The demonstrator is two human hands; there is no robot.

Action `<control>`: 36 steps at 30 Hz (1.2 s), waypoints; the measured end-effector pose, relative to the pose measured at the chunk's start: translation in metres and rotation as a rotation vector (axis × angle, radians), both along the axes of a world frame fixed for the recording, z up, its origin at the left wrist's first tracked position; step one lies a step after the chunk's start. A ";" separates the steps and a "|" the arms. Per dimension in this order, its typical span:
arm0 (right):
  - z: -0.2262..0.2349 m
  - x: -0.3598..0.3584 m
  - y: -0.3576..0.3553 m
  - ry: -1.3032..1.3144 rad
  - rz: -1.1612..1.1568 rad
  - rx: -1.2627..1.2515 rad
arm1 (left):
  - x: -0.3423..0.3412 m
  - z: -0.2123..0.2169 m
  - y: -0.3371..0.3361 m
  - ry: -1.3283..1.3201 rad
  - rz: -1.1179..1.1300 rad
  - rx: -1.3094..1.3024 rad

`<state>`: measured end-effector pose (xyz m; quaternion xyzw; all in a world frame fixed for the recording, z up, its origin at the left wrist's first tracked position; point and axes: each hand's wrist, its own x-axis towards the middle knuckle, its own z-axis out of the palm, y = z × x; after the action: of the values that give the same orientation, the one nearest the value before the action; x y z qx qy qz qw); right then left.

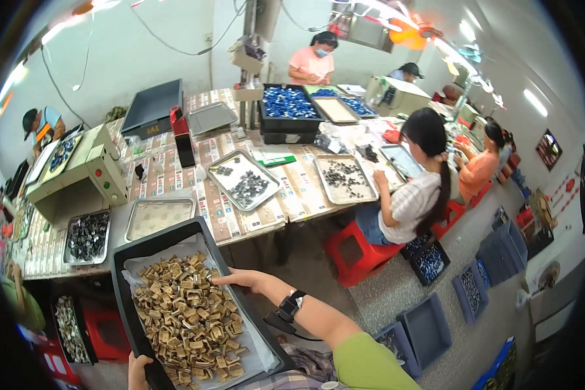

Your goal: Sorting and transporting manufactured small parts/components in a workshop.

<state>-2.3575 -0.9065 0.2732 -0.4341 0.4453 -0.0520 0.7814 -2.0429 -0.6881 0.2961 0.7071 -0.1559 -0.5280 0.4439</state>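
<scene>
Both hands carry the dark tray [125, 260] of small brown pieces [188, 318], left hand [136, 369] grasping its near corner, right hand [244, 278] gripping its side rim, so I judge it must remain level.

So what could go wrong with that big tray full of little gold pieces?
The dark plastic tray lined with white paper is heaped with small gold-coloured pieces, and it seems held only by the left hand at its near edge and the right hand on its side. If it tips, pieces could slide out onto the speckled floor and scatter.
</scene>
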 end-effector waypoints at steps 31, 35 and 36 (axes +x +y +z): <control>-0.081 0.161 -0.159 -0.252 -0.186 0.473 | -0.039 0.014 -0.089 0.121 0.947 -0.443; -0.083 0.159 -0.163 -0.284 -0.147 0.478 | -0.041 0.025 -0.106 -0.039 0.981 -0.375; -0.085 0.159 -0.166 -0.301 -0.097 0.536 | -0.036 0.030 -0.112 -0.069 0.956 -0.394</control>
<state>-2.1988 -1.0727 0.1886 -0.1781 0.3425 -0.0336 0.9219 -2.0789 -0.8000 0.3262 0.6194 0.0735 -0.2033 0.7547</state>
